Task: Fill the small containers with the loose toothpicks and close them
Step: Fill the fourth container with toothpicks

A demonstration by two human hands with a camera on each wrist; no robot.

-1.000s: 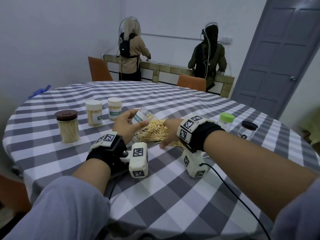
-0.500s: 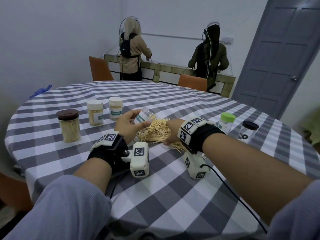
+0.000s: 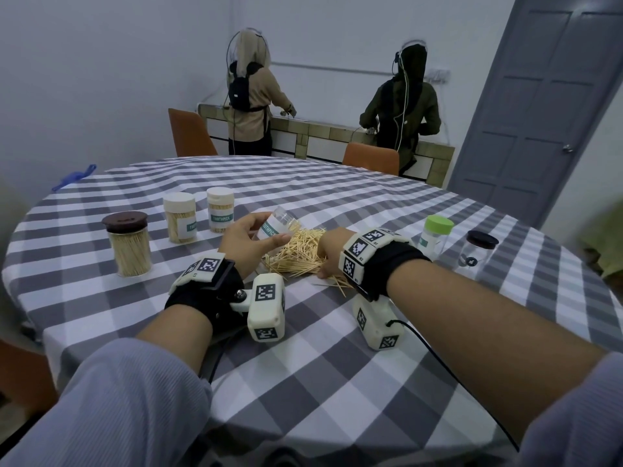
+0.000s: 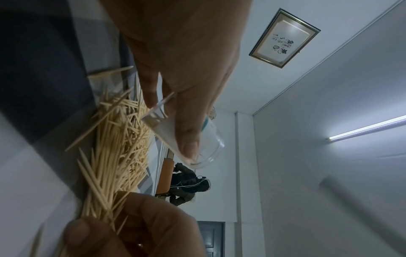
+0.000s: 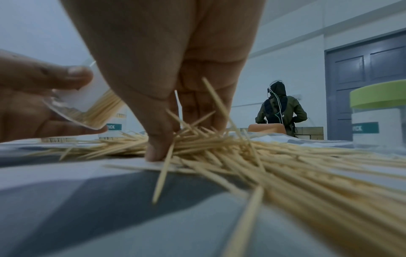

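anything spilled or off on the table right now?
Only the toothpick pile: loose on the tablecloth, a few strays by the right hand, which is gathering them. The left hand holds the open container tilted. The other jars stand upright and capped.

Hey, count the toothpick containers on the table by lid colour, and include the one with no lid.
Brown lid: 1
White lid: 2
Green lid: 1
Black lid: 1
No lid, held by the left hand: 1
Total: 6

Six containers (image 3: 128, 244), one toothpick pile (image 3: 298, 252)
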